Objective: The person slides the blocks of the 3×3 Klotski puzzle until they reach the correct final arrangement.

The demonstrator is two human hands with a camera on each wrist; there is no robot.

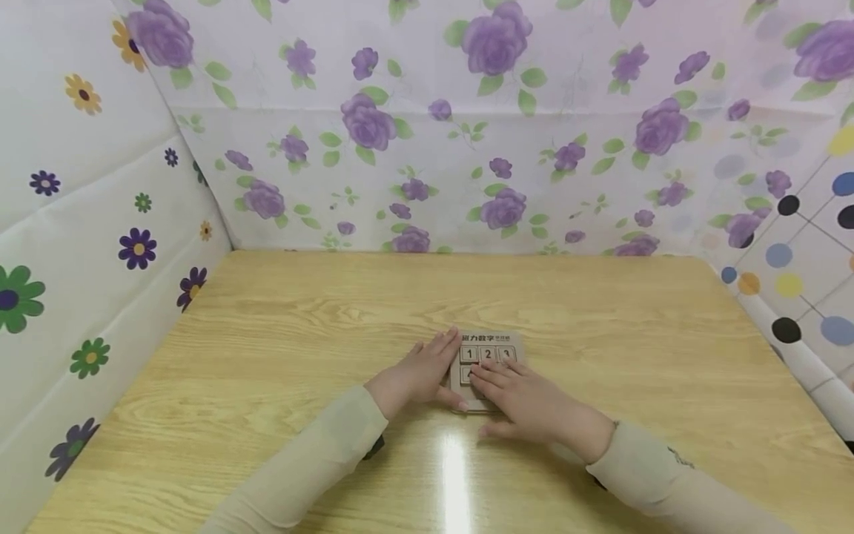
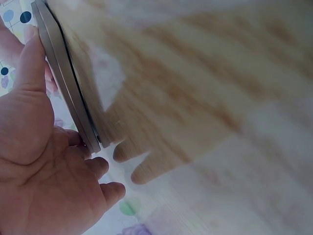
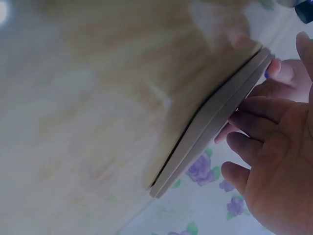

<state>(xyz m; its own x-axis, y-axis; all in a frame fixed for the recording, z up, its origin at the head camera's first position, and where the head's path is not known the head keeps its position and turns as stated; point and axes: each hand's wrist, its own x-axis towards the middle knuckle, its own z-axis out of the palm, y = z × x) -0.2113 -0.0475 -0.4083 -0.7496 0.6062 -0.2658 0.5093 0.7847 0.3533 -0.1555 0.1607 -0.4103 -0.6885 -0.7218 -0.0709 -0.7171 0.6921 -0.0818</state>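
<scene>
A small sliding number puzzle (image 1: 488,354) lies flat on the table, with dark characters along its far edge and tiles 1, 2 and 3 showing in the top row. My left hand (image 1: 423,374) holds its left side, fingers along the far left corner and thumb at the near edge. Extended fingers of my right hand (image 1: 534,404) rest over the tiles, hiding most of the lower rows. From the left wrist, the board's side edge (image 2: 68,83) shows between thumb and fingers. In the right wrist view, fingertips of the right hand (image 3: 279,142) touch the board's top face.
The wood-grain table (image 1: 320,311) spreads around the puzzle, with a light reflection near its front. A floral cloth (image 1: 427,170) hangs at the back, a flower-patterned sheet (image 1: 100,259) on the left and a dotted one (image 1: 800,297) on the right.
</scene>
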